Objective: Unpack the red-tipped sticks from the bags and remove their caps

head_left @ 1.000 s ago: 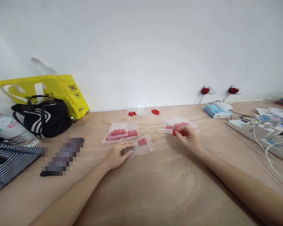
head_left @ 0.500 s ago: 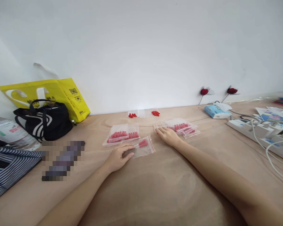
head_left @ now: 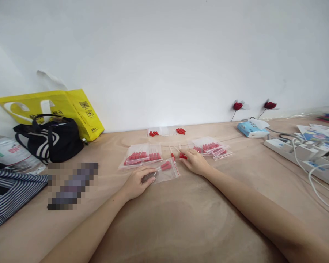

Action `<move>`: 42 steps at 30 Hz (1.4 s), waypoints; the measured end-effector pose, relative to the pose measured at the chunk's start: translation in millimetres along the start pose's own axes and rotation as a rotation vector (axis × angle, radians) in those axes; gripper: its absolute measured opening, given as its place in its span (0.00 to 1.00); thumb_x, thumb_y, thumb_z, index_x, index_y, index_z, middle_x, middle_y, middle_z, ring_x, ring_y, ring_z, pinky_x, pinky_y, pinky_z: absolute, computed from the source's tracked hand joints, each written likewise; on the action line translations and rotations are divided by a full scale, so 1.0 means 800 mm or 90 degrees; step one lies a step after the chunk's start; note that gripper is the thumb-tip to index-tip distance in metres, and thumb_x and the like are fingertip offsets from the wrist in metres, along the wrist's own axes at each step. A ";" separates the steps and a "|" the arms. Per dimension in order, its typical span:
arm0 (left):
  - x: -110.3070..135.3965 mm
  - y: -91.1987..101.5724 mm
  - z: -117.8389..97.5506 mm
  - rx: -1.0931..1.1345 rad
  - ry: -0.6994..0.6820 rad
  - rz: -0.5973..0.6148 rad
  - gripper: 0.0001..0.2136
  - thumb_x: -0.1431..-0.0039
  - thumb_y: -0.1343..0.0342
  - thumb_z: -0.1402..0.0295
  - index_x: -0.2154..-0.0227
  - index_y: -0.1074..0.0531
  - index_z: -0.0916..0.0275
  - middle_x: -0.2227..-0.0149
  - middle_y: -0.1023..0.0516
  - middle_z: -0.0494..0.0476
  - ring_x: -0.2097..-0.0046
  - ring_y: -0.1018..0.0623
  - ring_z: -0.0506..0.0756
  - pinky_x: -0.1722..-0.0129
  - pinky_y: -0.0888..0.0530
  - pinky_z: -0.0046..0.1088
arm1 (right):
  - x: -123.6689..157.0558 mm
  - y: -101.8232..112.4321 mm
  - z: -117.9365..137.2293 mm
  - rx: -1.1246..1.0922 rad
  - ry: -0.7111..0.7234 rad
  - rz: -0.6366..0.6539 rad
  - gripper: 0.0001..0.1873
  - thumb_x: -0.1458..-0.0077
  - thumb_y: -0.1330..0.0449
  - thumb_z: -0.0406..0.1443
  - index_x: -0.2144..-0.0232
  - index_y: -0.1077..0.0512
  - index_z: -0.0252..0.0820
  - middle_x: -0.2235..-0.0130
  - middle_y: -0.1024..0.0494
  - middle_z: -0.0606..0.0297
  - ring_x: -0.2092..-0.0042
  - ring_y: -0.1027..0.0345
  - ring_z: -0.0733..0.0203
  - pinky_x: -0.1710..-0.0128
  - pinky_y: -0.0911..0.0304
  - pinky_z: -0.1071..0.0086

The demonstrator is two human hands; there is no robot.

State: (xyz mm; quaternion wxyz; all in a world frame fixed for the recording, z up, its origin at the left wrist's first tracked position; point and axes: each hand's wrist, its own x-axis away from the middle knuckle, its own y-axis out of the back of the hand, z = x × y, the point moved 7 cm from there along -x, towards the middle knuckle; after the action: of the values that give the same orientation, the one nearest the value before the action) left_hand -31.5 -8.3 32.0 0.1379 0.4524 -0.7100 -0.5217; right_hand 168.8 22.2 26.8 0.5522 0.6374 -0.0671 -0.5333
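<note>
My left hand point(head_left: 139, 181) lies flat on the near end of a small clear zip bag point(head_left: 164, 170) that holds a couple of red plugs. My right hand point(head_left: 195, 162) rests on the table just right of that bag, its fingertips pinched on a small red plug point(head_left: 182, 156). Another red plug point(head_left: 173, 157) lies at the bag's mouth. A stack of filled zip bags point(head_left: 141, 155) lies to the left, and another stack of bags point(head_left: 211, 148) sits just beyond my right hand.
Loose red plugs point(head_left: 180, 130) and more red plugs point(head_left: 153, 133) lie by the wall. A black bag point(head_left: 50, 138), a yellow bag point(head_left: 71, 106) and striped cloth point(head_left: 11, 191) occupy the left. A tissue pack point(head_left: 252, 129), power strip point(head_left: 304, 157) and cables fill the right.
My right hand left the right stack of bags, swept left across the table and now sits beside the open bag with a red plug at its fingertips. My left hand stayed put.
</note>
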 end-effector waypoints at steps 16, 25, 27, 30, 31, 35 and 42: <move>0.002 -0.010 -0.011 0.054 0.001 0.004 0.12 0.45 0.51 0.65 0.60 0.29 0.59 0.58 0.25 0.55 0.56 0.28 0.54 0.55 0.32 0.33 | 0.022 -0.007 0.042 -0.170 -0.004 0.106 0.16 0.54 0.40 0.43 0.62 0.29 0.42 0.68 0.28 0.61 0.63 0.37 0.59 0.61 0.45 0.65; -0.001 -0.012 -0.015 0.023 -0.023 0.015 0.13 0.45 0.50 0.65 0.58 0.30 0.59 0.56 0.26 0.56 0.53 0.29 0.55 0.52 0.34 0.36 | 0.018 -0.007 0.039 -0.240 -0.059 0.123 0.16 0.64 0.35 0.44 0.73 0.32 0.40 0.72 0.30 0.66 0.67 0.38 0.61 0.65 0.44 0.68; -0.001 -0.012 -0.015 0.016 -0.023 0.018 0.13 0.45 0.51 0.65 0.58 0.30 0.59 0.55 0.26 0.56 0.52 0.29 0.55 0.51 0.33 0.36 | 0.018 -0.006 0.042 -0.268 -0.060 0.125 0.19 0.65 0.34 0.43 0.69 0.31 0.41 0.70 0.29 0.66 0.66 0.38 0.61 0.63 0.44 0.67; -0.001 -0.013 -0.015 0.009 -0.025 0.026 0.13 0.45 0.51 0.65 0.58 0.30 0.59 0.55 0.27 0.56 0.51 0.30 0.55 0.51 0.34 0.37 | 0.016 -0.004 0.053 -0.315 -0.023 0.133 0.17 0.63 0.34 0.41 0.69 0.30 0.41 0.68 0.28 0.65 0.64 0.37 0.61 0.62 0.43 0.68; -0.001 -0.014 -0.014 0.009 -0.023 0.028 0.13 0.45 0.51 0.65 0.58 0.30 0.59 0.55 0.27 0.56 0.51 0.30 0.55 0.50 0.34 0.37 | 0.015 -0.004 0.057 -0.329 -0.013 0.136 0.13 0.61 0.35 0.41 0.71 0.30 0.40 0.70 0.29 0.66 0.66 0.38 0.63 0.64 0.43 0.69; 0.000 -0.015 -0.009 0.028 -0.008 0.035 0.13 0.46 0.50 0.64 0.58 0.30 0.59 0.54 0.27 0.56 0.51 0.30 0.55 0.50 0.34 0.36 | 0.021 0.000 0.054 -0.347 -0.051 0.151 0.07 0.55 0.40 0.36 0.79 0.33 0.40 0.77 0.34 0.70 0.74 0.42 0.68 0.74 0.45 0.74; 0.001 -0.015 -0.005 0.037 -0.011 0.039 0.13 0.46 0.50 0.64 0.58 0.30 0.59 0.54 0.28 0.56 0.51 0.30 0.55 0.50 0.34 0.36 | 0.044 0.018 0.026 -0.347 -0.091 0.183 0.12 0.60 0.39 0.33 0.68 0.32 0.40 0.72 0.32 0.68 0.72 0.41 0.68 0.74 0.44 0.74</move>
State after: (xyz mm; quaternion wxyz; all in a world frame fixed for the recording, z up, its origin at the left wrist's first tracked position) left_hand -22.9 -11.8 23.3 0.1341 0.4297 -0.7397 -0.5001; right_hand 175.5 -20.1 20.3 0.7662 0.4109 -0.0495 -0.4916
